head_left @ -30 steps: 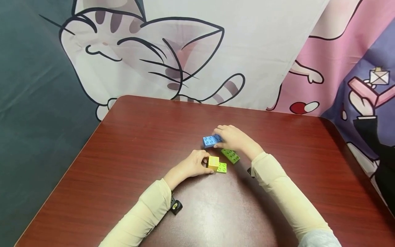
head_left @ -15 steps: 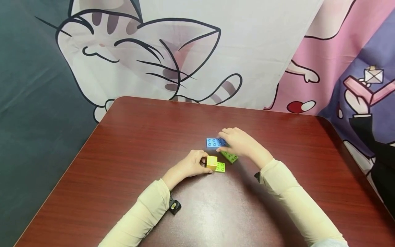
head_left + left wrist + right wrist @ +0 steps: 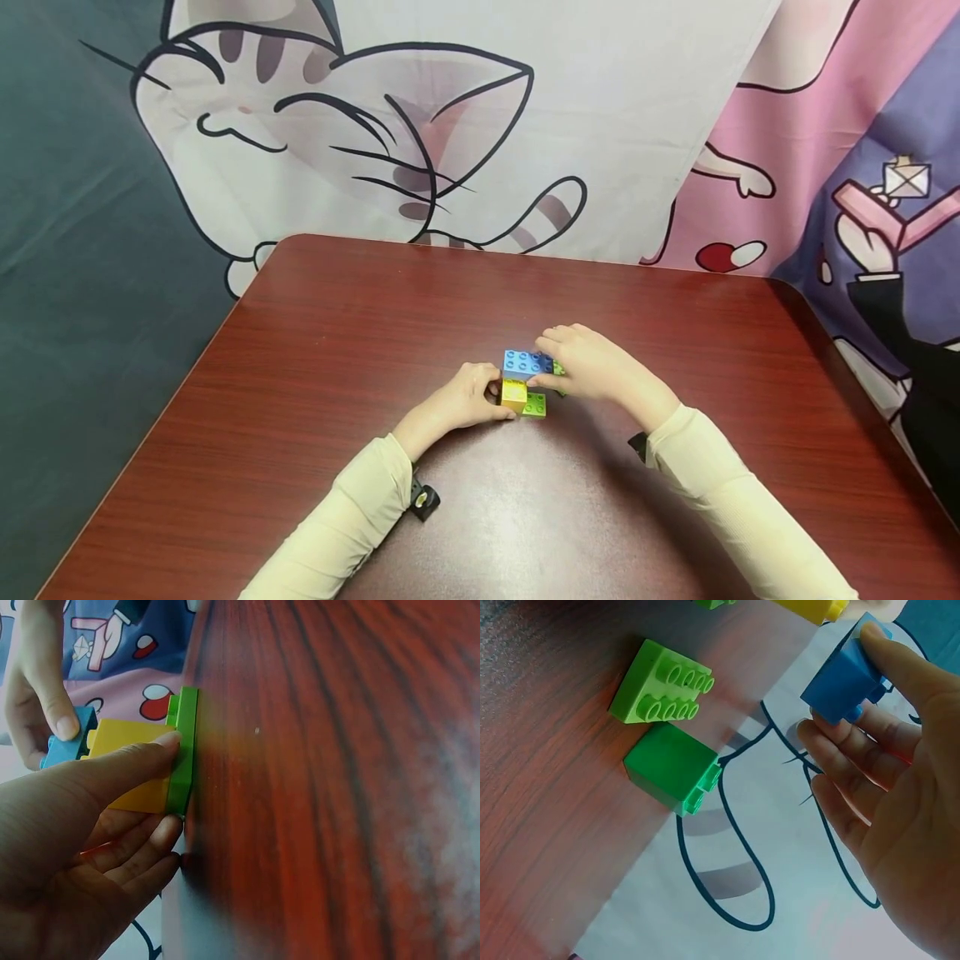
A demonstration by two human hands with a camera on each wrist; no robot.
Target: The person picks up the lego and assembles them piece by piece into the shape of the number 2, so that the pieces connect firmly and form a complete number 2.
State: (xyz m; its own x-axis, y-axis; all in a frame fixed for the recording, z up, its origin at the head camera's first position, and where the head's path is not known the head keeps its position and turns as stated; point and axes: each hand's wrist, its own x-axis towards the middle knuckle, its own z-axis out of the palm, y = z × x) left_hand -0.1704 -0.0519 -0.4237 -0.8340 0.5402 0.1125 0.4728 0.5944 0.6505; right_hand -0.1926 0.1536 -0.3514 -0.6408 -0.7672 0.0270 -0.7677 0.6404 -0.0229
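My left hand (image 3: 467, 398) pinches a yellow building block (image 3: 513, 392) that stands on a light green block (image 3: 536, 406). The left wrist view shows the thumb along the yellow block's (image 3: 139, 735) side and the green block (image 3: 184, 750) under it on the table. With thumb and fingers, my right hand (image 3: 592, 364) grips a blue building block (image 3: 522, 363). That blue block (image 3: 845, 671) is held off the table, close above the yellow block's studs in the left wrist view; whether they touch I cannot tell. Fingers cover its right end.
A light green studded block (image 3: 660, 682) and a darker green block (image 3: 671, 769) stand on the table near my right hand. In the head view that hand partly hides them. A cartoon-printed cloth (image 3: 450, 108) hangs behind the table's far edge (image 3: 450, 247).
My right hand has brought the blue block nearer to me, from beyond the yellow block to just at its far edge. The left hand keeps its grip in place.
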